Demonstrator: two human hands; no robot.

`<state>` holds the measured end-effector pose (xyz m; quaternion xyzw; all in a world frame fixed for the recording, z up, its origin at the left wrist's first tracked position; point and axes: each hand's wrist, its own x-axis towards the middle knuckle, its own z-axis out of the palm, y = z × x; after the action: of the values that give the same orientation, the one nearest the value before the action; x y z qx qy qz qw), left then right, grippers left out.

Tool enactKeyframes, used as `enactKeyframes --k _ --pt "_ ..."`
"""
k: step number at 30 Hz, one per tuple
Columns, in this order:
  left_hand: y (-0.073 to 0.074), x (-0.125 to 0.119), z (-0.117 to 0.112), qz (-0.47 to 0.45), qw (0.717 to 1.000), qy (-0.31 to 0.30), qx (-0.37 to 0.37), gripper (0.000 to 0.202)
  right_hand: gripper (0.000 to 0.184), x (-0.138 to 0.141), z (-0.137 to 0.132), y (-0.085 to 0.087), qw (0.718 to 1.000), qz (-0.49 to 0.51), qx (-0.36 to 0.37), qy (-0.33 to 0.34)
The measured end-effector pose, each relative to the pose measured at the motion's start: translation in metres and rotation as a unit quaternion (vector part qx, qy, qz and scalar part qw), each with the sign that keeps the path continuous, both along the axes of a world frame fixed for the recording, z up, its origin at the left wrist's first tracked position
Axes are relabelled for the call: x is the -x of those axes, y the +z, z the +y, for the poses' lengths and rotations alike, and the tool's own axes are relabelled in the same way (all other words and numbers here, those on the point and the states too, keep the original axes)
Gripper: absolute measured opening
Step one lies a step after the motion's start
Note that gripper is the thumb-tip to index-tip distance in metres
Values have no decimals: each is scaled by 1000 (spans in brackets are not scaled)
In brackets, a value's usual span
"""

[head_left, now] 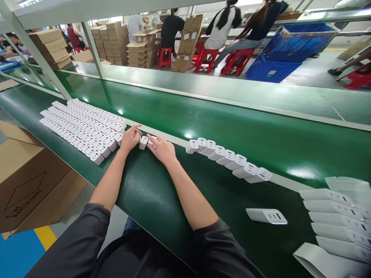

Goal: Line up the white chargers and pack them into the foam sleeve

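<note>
White chargers (143,143) along the desk's (145,185) far edge — likely for alignment; left grip (131,138), right grip (162,148) half-curled, hold unclear.

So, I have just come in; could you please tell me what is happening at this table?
A person has both hands at a dark green work table. The fingers of the left hand and right hand are at small white slotted blocks, though the grip is partly hidden. To the person's left stands a dense group of similar blocks. To the right, a short row stands along a pale strip; beyond it, a single block lies on its side.
</note>
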<state>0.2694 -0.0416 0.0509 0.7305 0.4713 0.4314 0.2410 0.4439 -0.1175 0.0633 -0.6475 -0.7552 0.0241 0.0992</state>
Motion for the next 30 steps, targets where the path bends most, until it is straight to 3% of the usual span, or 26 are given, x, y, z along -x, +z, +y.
enactKeyframes --k 9,14,21,30 --pt "-11 4 13 -120 992 -1 34 46 59 2 -2 -2 999 28 -29 33" --pt "-18 3 18 -150 985 -39 76 57 62 12 -5 -2 995 34 -77 48" --pt "-20 6 21 -194 972 -74 111 64 49 19 -5 -2 996 53 -58 41" --pt "-23 -4 20 -236 956 -96 144 58 53 15 -3 1 996 66 -45 33"
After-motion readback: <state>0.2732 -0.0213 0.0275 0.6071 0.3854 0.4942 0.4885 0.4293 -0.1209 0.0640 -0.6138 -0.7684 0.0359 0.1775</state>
